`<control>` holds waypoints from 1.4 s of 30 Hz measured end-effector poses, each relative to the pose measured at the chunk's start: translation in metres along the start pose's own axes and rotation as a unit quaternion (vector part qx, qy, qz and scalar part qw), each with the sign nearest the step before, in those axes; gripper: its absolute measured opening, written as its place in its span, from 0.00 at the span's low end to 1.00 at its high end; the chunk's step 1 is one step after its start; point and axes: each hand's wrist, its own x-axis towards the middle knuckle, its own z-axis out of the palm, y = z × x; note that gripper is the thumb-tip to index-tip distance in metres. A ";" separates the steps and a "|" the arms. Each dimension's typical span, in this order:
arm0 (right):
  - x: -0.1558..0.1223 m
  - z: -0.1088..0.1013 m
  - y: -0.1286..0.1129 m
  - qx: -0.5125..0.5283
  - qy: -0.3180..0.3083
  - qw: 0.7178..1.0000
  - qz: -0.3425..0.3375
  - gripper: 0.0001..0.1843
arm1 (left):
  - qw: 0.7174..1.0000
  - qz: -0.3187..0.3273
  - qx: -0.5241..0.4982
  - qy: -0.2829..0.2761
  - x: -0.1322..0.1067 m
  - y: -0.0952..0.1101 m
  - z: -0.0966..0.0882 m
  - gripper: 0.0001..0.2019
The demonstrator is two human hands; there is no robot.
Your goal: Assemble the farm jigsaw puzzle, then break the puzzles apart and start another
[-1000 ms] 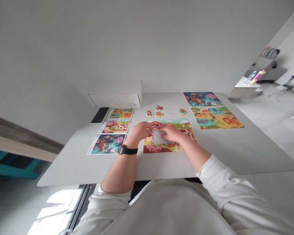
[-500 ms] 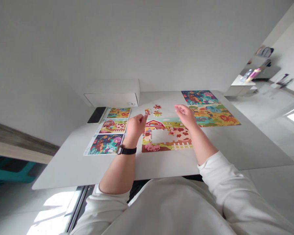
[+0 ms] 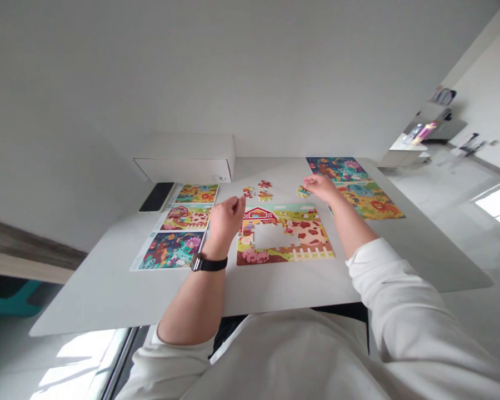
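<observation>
Farm puzzle: lies flat on the counter (image 3: 420, 255) in front of the person; the farm puzzle (image 3: 309, 233) shows a red barn, a spotted cow, a pink pig and a white fence, with an irregular gap in its middle.
Left hand: the left hand (image 3: 229, 215) is raised at the farm puzzle's left edge, near the barn, a black watch (image 3: 210, 264) on its wrist.
Left grip: narrow, fingers curled in – whether anything is inside I cannot tell.
Right hand: the right hand (image 3: 320, 187) is beyond the farm puzzle's far edge, towards its right end.
Right grip: narrow, fingertips drawn together right by a multicoloured piece (image 3: 303, 191); contact I cannot tell.
Loose pieces: beyond the farm puzzle's far edge, above the barn – a reddish piece (image 3: 265, 184) farthest off, an orange-and-green piece (image 3: 265, 196) nearer, a red-and-white piece (image 3: 249, 192) to their left.
Picture sheet: left of the farm puzzle, a sheet (image 3: 177, 222) with three printed scenes, the middle one matching the farm.
Phone: the dark phone (image 3: 156, 197) is farther left of the farm puzzle, beside the sheet.
Box: a white box (image 3: 183, 169), beyond the farm puzzle to the left.
Other puzzles: beyond the farm puzzle to the right, a safari picture (image 3: 373, 201) and, farther off, a dark-blue picture (image 3: 337, 168).
</observation>
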 end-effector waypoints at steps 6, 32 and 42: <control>0.029 0.025 -0.023 -0.157 -0.050 0.986 0.003 0.15 | 0.999 -0.010 -0.027 0.031 0.000 -0.006 0.001 0.19; 0.062 0.178 -0.112 -0.241 -0.252 0.916 -0.199 0.33 | 0.990 -0.042 -0.116 0.072 -0.003 -0.006 -0.001 0.17; 0.038 0.126 -0.112 0.024 -0.188 0.969 -0.155 0.18 | 0.990 -0.028 -0.123 0.057 -0.002 -0.007 0.000 0.14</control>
